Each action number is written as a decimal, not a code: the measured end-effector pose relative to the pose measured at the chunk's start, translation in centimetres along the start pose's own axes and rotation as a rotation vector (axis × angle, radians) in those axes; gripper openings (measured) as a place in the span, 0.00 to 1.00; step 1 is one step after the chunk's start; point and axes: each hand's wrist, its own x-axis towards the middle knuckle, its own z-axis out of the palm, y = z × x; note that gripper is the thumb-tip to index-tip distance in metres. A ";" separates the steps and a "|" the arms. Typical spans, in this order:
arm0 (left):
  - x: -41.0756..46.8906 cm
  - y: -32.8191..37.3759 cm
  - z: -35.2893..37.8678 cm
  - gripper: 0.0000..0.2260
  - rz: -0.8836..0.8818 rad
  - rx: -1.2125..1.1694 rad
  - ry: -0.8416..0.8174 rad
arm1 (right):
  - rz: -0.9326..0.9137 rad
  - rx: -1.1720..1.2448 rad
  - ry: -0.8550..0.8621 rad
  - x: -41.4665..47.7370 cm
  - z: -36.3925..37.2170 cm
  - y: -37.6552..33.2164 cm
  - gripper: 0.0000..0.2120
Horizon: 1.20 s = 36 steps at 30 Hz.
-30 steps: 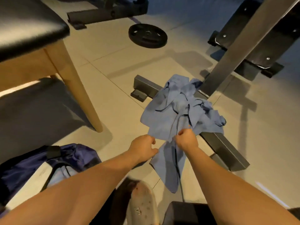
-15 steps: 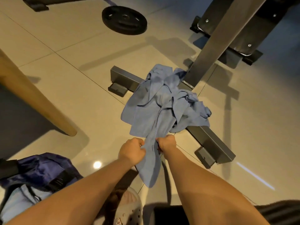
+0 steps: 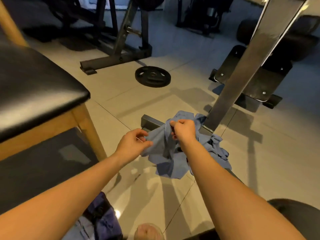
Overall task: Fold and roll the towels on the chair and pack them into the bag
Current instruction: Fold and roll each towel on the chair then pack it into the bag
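A crumpled blue towel (image 3: 162, 153) hangs in the air between my hands, lifted off a pile of more blue towel cloth (image 3: 218, 146) draped over a metal floor bar. My left hand (image 3: 133, 144) pinches the towel's left edge. My right hand (image 3: 183, 130) grips a bunched part higher up. The chair (image 3: 34, 94), with a black padded seat and wooden legs, stands at the left with nothing on the seat. The dark blue bag (image 3: 102, 220) lies on the floor at the bottom, partly hidden by my left forearm.
A slanted steel post (image 3: 245, 70) of a gym bench rises just right of the towels. A black weight plate (image 3: 152, 76) lies on the tiled floor beyond. Dark gym machine frames (image 3: 121, 49) stand further back. My shoe (image 3: 149, 231) shows at the bottom edge.
Both hands have raised the towel off the pile and moved apart. The view has tilted up, bringing the chair seat and gym machines into sight.
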 end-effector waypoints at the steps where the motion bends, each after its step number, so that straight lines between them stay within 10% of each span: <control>1: -0.4 1.8 -0.6 0.13 0.040 -0.051 -0.028 | 0.033 0.044 -0.030 -0.6 -0.4 -2.1 0.15; 12: -1.7 16.8 -5.5 0.03 0.084 -0.295 0.141 | -0.055 0.212 -0.159 -6.7 -3.3 -17.8 0.09; 20: -4.2 21.2 -18.6 0.06 0.226 0.134 0.099 | -0.245 0.001 -0.237 -8.0 -2.1 -24.0 0.11; 28: -10.8 24.8 -31.0 0.07 0.227 0.604 -0.012 | -0.476 0.040 -1.133 -13.4 5.6 -28.5 0.22; 36: -15.9 22.5 -39.5 0.07 0.142 0.500 0.314 | -0.592 0.085 -1.126 -18.3 11.1 -32.2 0.13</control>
